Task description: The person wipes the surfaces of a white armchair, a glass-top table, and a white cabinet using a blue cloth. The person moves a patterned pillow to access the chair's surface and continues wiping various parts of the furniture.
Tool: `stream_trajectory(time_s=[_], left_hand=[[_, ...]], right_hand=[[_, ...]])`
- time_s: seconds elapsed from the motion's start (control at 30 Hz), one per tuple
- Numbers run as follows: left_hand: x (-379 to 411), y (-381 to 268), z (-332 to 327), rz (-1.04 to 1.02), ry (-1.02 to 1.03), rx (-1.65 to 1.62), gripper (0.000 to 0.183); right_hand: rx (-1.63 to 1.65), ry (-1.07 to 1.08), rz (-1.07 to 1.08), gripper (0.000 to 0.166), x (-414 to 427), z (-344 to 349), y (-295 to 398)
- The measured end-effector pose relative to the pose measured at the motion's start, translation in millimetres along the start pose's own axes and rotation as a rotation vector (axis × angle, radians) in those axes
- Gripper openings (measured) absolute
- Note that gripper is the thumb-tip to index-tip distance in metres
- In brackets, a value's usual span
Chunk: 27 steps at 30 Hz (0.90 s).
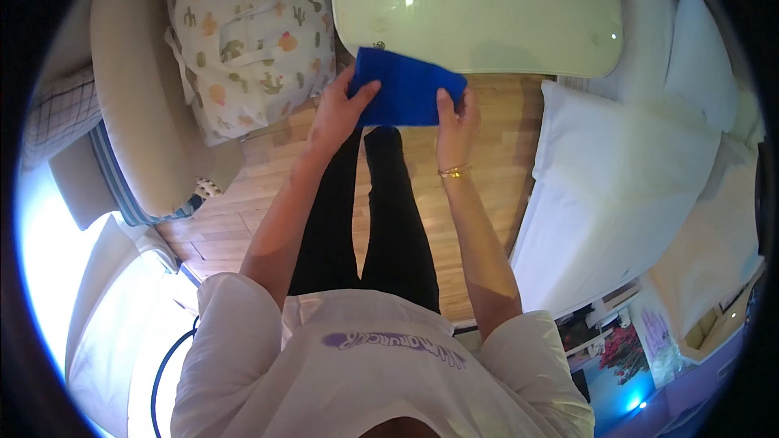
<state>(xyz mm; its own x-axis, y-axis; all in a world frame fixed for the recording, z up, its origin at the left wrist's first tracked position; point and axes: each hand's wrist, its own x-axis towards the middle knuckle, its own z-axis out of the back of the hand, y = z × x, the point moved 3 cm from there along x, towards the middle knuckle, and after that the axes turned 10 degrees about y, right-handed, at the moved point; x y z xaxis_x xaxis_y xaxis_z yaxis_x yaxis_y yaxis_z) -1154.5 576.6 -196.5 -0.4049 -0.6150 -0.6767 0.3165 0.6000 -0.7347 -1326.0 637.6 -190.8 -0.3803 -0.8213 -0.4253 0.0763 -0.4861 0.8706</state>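
A blue cloth (405, 88), flat and roughly four-sided, is stretched between my two hands, over the near edge of a pale table. My left hand (344, 106) grips its left side, thumb on top and fingers mostly hidden beneath. At the cloth's right side, my right hand (455, 115) holds the lower corner, thumb on top and fingers curled behind; a gold bracelet is on that wrist. Whether the cloth is folded, I cannot tell.
Beyond the cloth stands the pale table (535, 18) with rounded corners. A cactus-print fabric bag (261, 61) lies at the left, beside a beige cushioned seat (131, 85). White-covered furniture (614, 194) borders the right side. Wooden flooring (499, 134) shows around my legs.
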Motion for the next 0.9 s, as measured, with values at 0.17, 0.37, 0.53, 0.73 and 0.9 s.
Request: stream_trajectory(time_s=[0.17, 0.37, 0.53, 0.73, 0.9], left_hand=[[14, -8, 14, -0.443, -0.494, 0.321, 0.057], [26, -14, -9, -0.644, -0.285, 0.742, 0.067], [36, 2, -16, -0.445, -0.121, 0.844, 0.073], [82, -42, 31, -0.425, -0.203, 0.889, 0.071], [161, -107, 76, -0.531, -0.306, 0.924, 0.068]], right_hand=[[-0.579, -0.292, 0.422, 0.046, 40, -30, 38], [-0.835, 0.123, 0.652, 0.052, 59, -76, 20], [-1.176, 0.042, 0.417, 0.057, 58, -89, -16], [-1.269, 0.036, 0.442, 0.053, 117, -122, 35], [-1.304, -0.033, 0.595, 0.051, 220, -140, 73]])
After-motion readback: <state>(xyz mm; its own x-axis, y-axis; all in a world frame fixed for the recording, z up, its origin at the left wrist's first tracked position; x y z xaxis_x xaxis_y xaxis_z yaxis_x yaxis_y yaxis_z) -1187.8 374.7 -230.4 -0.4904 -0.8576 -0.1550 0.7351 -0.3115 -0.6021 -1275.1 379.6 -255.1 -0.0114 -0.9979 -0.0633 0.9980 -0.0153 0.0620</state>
